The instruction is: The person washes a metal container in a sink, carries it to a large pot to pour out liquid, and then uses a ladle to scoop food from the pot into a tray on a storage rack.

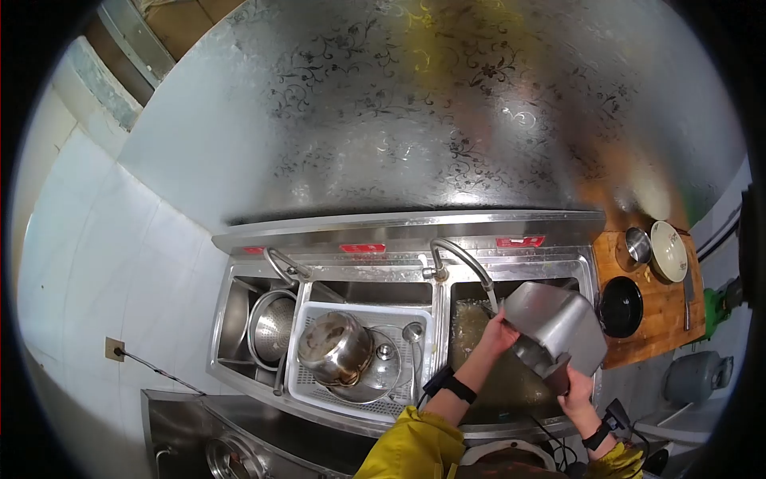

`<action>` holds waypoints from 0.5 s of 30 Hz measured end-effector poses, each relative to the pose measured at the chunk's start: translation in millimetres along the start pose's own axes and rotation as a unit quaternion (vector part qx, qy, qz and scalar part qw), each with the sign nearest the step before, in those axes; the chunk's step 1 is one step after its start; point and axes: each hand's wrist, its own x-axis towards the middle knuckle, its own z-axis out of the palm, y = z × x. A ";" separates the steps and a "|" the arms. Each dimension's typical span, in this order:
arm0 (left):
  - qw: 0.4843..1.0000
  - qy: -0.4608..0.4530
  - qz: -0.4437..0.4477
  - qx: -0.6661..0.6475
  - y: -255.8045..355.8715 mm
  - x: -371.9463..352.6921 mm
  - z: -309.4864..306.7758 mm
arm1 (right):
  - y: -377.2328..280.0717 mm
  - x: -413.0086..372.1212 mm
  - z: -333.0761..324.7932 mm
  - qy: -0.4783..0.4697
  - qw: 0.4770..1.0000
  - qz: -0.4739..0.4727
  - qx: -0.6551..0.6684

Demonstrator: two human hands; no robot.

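Over the right sink basin (479, 383) is a large, angular silver metal vessel (550, 315), held tilted beside the running tap (461, 254). My left hand (498, 332) grips its left edge, close to the stream of water. At the vessel's lower side, my right hand (578, 397) is closed around a brown piece (557, 375); I cannot tell if this is a handle or a separate pad. Cloudy water with bits in it lies in the basin below.
A white draining basket (299, 375) in the middle basin holds a steel pot (335, 349), a glass lid (375, 375) and a ladle (412, 331). The left basin holds a colander (273, 329). On the right, a wooden board (646, 339) carries bowls, a black pan (620, 307) and a knife (688, 307).
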 end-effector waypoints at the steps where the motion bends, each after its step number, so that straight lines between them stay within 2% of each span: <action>1: 1.000 0.006 -0.009 0.029 -1.4 -1.3 -0.7 | 0.8 -7.7 7.0 -0.024 1.000 -0.002 -0.017; 5: 0.996 0.014 0.007 0.092 2.3 2.0 -15.9 | -18.1 -9.6 4.0 -0.189 0.981 0.009 0.036; 7: 0.989 0.018 0.036 0.141 6.3 -5.4 -15.9 | -18.6 -8.3 2.3 -0.178 0.980 0.039 0.085; 10: 0.992 -0.011 0.045 0.118 13.2 -28.5 -10.9 | -25.9 7.6 -10.7 -0.161 0.974 0.072 0.141; 14: 0.990 0.006 0.078 0.117 21.2 -43.5 -33.9 | -21.7 6.2 -28.6 -0.155 0.966 0.125 0.167; 15: 0.989 0.016 0.083 0.122 21.4 -51.0 -38.4 | -22.1 5.2 -30.6 -0.102 0.975 0.124 0.153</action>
